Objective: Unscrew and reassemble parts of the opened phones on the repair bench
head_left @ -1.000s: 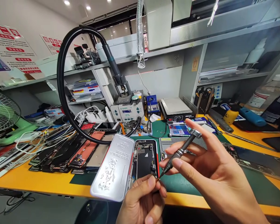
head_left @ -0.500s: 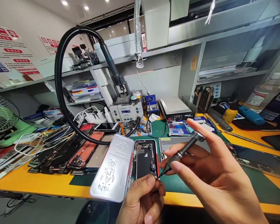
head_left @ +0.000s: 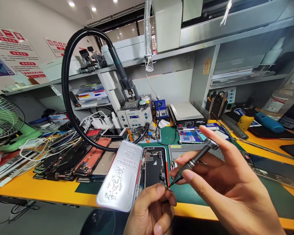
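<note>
1. Single view, head-worn; looks from the person's side of the bench [head_left: 49, 194], forward and down.
2. Height: above the bench top. Floor [head_left: 56, 220] shows along the lower left, ceiling [head_left: 49, 7] along the upper left.
3. Nearest: left hand [head_left: 153, 210], lower middle; right hand [head_left: 229, 184], lower right, large, wrist cut by the bottom edge.
4. Middle range: bench top, across mid-frame.
5. Farther: shelf [head_left: 225, 38], upper half.
6. Field wide: fan [head_left: 2, 120] at left edge, clear bottle [head_left: 275, 101] near right edge.
</note>
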Demonstrator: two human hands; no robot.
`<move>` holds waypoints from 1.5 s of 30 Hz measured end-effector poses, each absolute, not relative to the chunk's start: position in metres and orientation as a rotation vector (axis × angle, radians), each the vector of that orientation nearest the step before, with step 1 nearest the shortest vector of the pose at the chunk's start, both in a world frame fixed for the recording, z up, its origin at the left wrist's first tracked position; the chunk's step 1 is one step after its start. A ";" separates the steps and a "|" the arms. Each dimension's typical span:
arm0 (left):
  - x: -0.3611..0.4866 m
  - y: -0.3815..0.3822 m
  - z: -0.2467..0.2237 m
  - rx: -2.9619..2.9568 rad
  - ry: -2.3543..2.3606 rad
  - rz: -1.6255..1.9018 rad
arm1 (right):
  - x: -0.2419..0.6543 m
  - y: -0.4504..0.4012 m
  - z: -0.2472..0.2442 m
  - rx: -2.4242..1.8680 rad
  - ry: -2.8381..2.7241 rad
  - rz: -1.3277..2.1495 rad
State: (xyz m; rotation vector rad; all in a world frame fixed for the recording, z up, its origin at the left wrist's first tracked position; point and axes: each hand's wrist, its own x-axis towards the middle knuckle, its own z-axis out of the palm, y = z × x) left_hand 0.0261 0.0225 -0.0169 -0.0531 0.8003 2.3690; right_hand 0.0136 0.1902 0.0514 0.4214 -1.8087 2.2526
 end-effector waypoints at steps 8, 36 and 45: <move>0.028 0.024 -0.017 -0.046 0.807 2.387 | 0.015 0.189 0.051 0.450 -1.838 2.212; 0.029 0.025 -0.015 0.052 0.795 2.415 | 0.020 0.191 0.054 0.414 -1.777 2.234; 0.029 0.025 -0.017 0.094 0.769 2.438 | 0.019 0.191 0.054 0.375 -1.748 2.259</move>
